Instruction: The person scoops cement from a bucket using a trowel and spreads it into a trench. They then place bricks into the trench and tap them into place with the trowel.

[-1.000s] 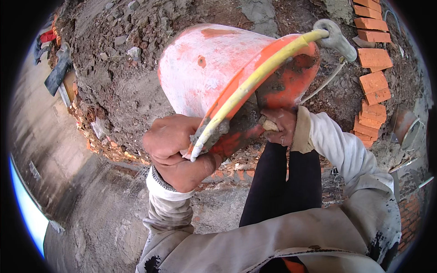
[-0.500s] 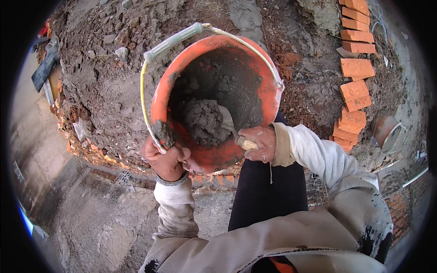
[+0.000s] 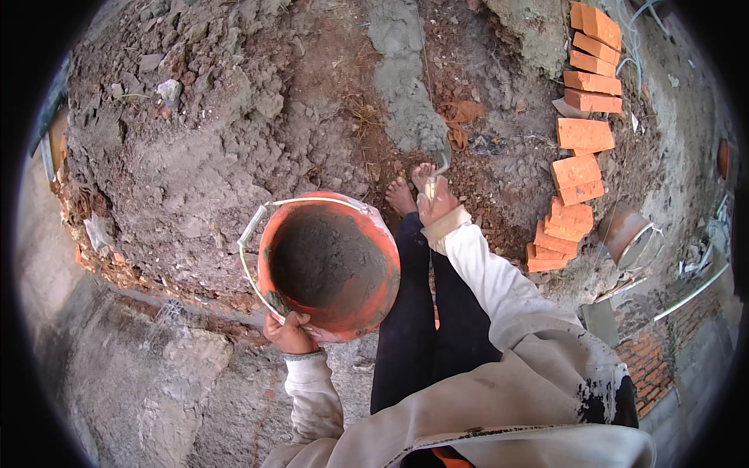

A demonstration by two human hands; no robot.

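My left hand [image 3: 290, 334] grips the lower-left rim of an orange bucket [image 3: 373, 273], near where its pale wire handle [image 3: 253, 226] attaches. Dark grey mortar [image 3: 320, 257] lies inside the bucket, which hangs left of my dark-trousered legs. My right hand [image 3: 437, 201] is closed on the pale wooden handle of a trowel [image 3: 442, 160], outside the bucket. The trowel's blade is at the lower end of a strip of grey mortar [image 3: 398, 62] on the soil, just above my bare feet [image 3: 401, 193].
A curving row of orange bricks [image 3: 585, 132] runs along the right. Beside it lie another bucket [image 3: 620, 230] and looped cables [image 3: 636, 47]. Rubble-strewn soil [image 3: 179, 140] spreads on the left, bordered by a rough brick edge [image 3: 117, 265] above lower concrete [image 3: 148, 374].
The bucket has turned upright and moved down and left with my left hand. The trowel has come out of it, up and right, to the mortar strip. My feet have come into view.
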